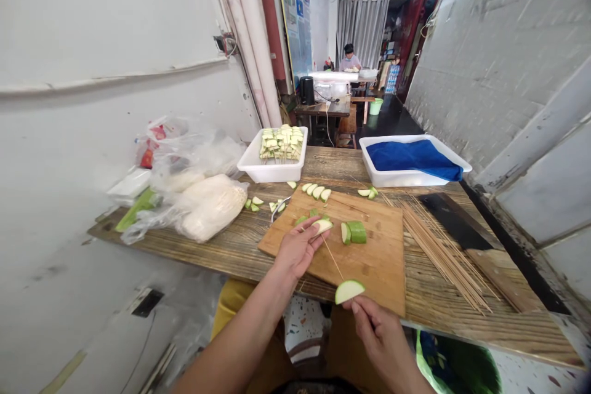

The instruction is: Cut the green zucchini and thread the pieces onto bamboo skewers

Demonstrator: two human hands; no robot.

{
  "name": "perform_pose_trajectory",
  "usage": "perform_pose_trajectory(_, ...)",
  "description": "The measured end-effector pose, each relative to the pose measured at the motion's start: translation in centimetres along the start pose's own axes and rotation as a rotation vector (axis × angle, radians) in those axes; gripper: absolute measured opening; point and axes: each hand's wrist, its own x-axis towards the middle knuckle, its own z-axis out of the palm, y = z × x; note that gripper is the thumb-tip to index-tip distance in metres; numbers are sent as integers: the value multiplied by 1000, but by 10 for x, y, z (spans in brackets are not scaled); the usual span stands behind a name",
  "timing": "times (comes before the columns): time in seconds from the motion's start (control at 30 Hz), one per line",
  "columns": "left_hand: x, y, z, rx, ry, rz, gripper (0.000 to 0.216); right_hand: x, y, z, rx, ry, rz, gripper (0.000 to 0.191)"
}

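Observation:
My left hand pinches a pale zucchini slice above the cutting board. A thin bamboo skewer runs from beside that slice down to a half-moon zucchini slice threaded on it. My right hand grips the skewer's lower end, just below the half-moon slice; the grip itself is partly hidden. Whether the skewer's tip has entered the left slice I cannot tell. A cut zucchini chunk lies on the board, and several slices rest along its back edge.
Loose skewers lie right of the board, beside a cleaver. Behind are a white tub of skewered slices and another tub with blue cloth. Plastic bags crowd the left. A green-lined bin stands below. A person sits far back.

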Motion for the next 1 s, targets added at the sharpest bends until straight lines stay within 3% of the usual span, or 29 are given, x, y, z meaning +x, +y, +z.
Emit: perform_pose_trajectory(1.0, -2, -3, 0, -12, 14, -16, 16, -3, 2, 2, -17, 29, 9, 36)
